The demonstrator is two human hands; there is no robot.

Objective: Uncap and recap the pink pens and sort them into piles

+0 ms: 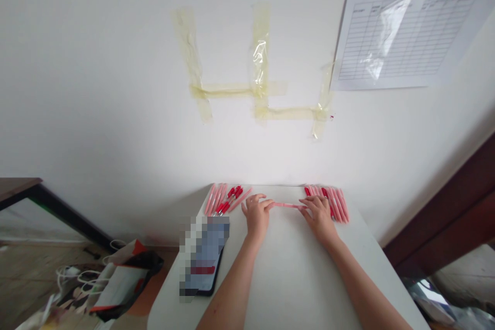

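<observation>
A slim pink pen [286, 205] is held level between my two hands above the white table, toward its far edge. My left hand [258, 216] pinches the left end, and my right hand [319, 218] pinches the right end, partly hiding it. Left of my left hand lie several pink pens [215, 199] side by side, several red pens [228, 201] with silvery parts, and one slanted pink pen [240, 200]. Just beyond my right hand is a row of pink pens [339, 205] with a few red ones among them, partly covered by my fingers.
A phone [207, 258], blurred out in part, lies on the white table [294, 278] near its left edge. Behind stands a white wall with yellowed tape [261, 56] and a taped printed sheet [413, 36]. Bags and cables [116, 283] are on the floor at left.
</observation>
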